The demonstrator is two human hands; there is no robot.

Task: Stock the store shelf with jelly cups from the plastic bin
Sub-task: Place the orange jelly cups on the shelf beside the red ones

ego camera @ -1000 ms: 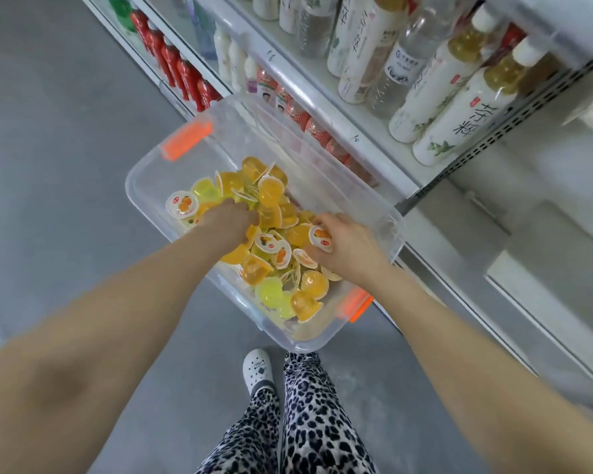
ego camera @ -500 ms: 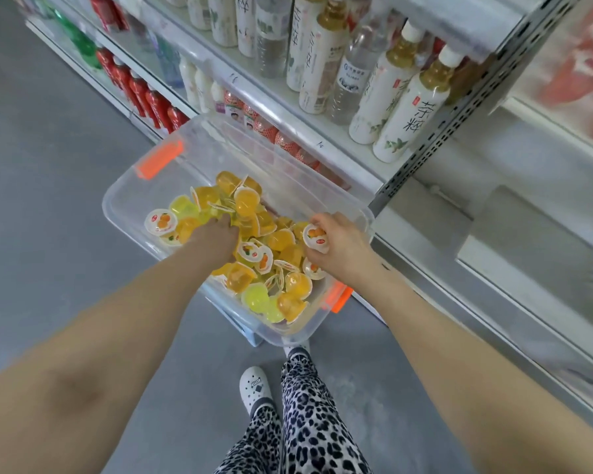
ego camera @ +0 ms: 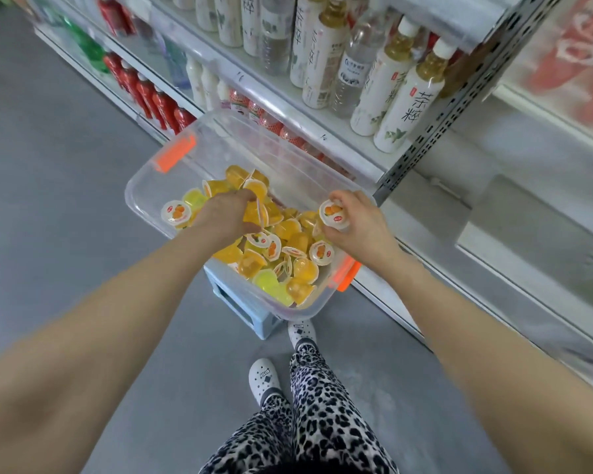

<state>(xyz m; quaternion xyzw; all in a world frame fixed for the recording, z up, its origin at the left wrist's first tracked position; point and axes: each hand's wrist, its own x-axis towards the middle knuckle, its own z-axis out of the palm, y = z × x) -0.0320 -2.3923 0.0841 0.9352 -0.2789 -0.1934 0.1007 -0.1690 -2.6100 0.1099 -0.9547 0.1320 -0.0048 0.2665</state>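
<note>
Nearest the camera are leopard-print trousers (ego camera: 322, 405) and white clogs (ego camera: 264, 374) on the grey floor (ego camera: 65, 165). Both bare forearms reach forward from the bottom corners, cut off by the frame edges.

Ahead of the feet a clear bin (ego camera: 134, 200) with orange latches (ego camera: 175, 153) sits on a pale blue stool (ego camera: 240, 302), which is mostly hidden beneath it. A pile of orange and yellow cups (ego camera: 288, 248) fills the bin's near half, some lid-up and some on their sides.

The left hand (ego camera: 225, 217) is pushed into the pile at its far left. Its fingers curl down among the cups and out of sight behind the knuckles, so I cannot tell whether it grips any.

The right hand (ego camera: 360, 224) is above the bin's right side, clear of the pile. It pinches one cup (ego camera: 332, 215) between thumb and fingers, the printed lid turned toward the camera.

Beyond the bin runs the shelf (ego camera: 322, 131). Tall tea bottles (ego camera: 404, 107) stand on its upper level, and red bottles (ego camera: 151, 94) stand lower to the left. The bottles behind the bin's far wall are blurred through the plastic. A red-and-white pack at the upper right is too smeared to make out.
</note>
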